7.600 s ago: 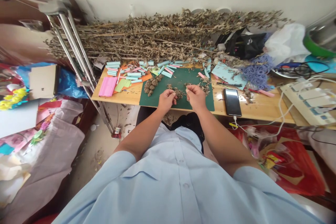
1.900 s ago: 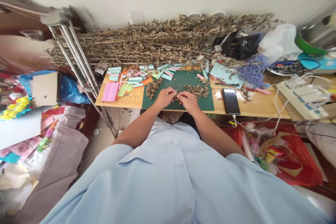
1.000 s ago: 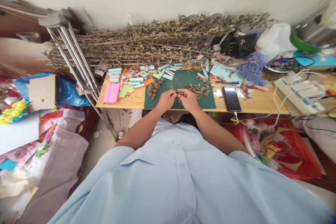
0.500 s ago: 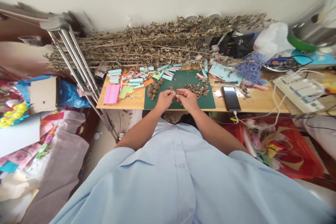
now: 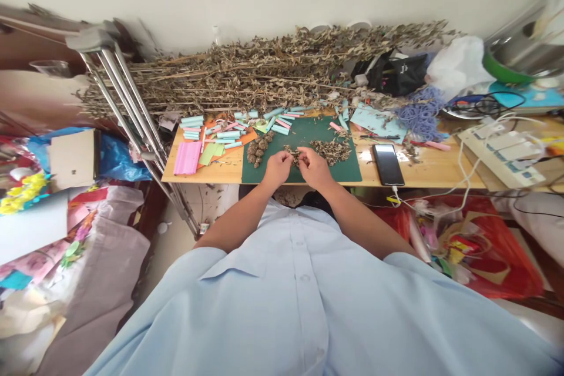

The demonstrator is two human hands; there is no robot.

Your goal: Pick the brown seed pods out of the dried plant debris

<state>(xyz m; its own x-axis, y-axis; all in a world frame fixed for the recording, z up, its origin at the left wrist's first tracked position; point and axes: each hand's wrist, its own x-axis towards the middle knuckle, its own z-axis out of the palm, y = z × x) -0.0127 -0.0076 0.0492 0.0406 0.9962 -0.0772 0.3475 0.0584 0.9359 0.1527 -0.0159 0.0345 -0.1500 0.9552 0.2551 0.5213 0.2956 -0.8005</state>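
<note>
My left hand (image 5: 278,168) and my right hand (image 5: 312,168) meet low over a green cutting mat (image 5: 346,171), their fingertips pinching a small dried leafy sprig (image 5: 293,155). Just right of my right hand lies a heap of crumbled dried leaves (image 5: 330,151). Left of my left hand, a row of dark dried leaf clusters (image 5: 258,150) sits on the mat. The fingers hide part of the sprig.
A long bundle of dried leafy branches (image 5: 264,61) lies behind the wooden table (image 5: 432,167). On the table are teal paper strips (image 5: 224,134), pink paper (image 5: 187,157) and a phone (image 5: 388,164). Metal crutches (image 5: 118,94) lean at the left.
My right hand has moved slightly left, and both hands stay close together on the sprig. The leaf heap on the mat is larger than in the oldest frame, when my hands were further apart.
</note>
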